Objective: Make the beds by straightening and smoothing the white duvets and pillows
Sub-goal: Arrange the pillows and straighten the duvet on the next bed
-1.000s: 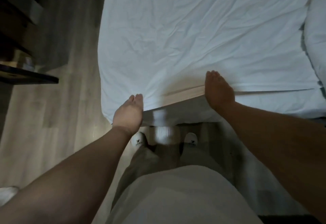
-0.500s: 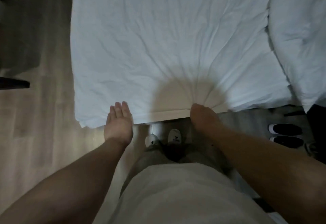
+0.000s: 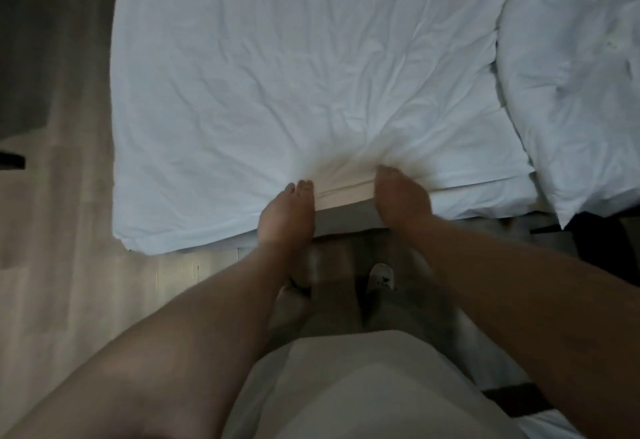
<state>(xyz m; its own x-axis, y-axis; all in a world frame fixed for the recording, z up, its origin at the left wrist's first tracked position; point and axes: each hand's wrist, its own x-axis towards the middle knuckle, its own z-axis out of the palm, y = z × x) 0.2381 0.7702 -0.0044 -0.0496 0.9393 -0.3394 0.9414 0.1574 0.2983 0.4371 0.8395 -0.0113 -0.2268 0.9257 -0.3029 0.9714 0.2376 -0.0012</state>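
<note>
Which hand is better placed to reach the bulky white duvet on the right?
Probably the right hand: touching the wrinkled white sheet, it lies closer to the bulky white duvet than the left hand.
</note>
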